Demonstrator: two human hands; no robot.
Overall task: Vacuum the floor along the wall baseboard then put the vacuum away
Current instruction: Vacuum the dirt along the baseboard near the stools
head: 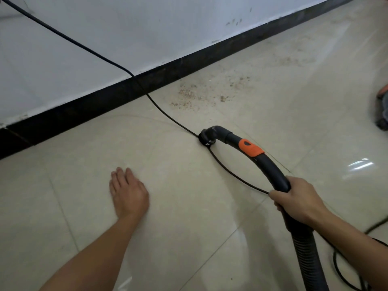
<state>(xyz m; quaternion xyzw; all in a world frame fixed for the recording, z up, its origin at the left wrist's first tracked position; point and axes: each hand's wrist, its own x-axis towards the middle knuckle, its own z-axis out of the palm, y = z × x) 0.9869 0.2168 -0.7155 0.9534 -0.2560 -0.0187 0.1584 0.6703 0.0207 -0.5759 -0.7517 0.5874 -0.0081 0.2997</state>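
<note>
My right hand (298, 198) grips the black curved vacuum handle (266, 164), which has an orange slider. Its round nozzle (206, 138) rests on the beige tiled floor (189, 206), right on top of the black power cord (165, 114). My left hand (128, 192) lies flat on the tiles, fingers together, holding nothing. Brown crumbs and dust (201, 95) are scattered on the floor just beyond the nozzle, close to the black baseboard (126, 89) under the white wall. The ribbed hose (308, 257) runs down from my right hand to the bottom edge.
The power cord comes down from the upper left across the wall, passes under the nozzle and loops toward my right hand. More cord coils at the lower right (344, 274). Part of a dark object with orange (383, 108) shows at the right edge.
</note>
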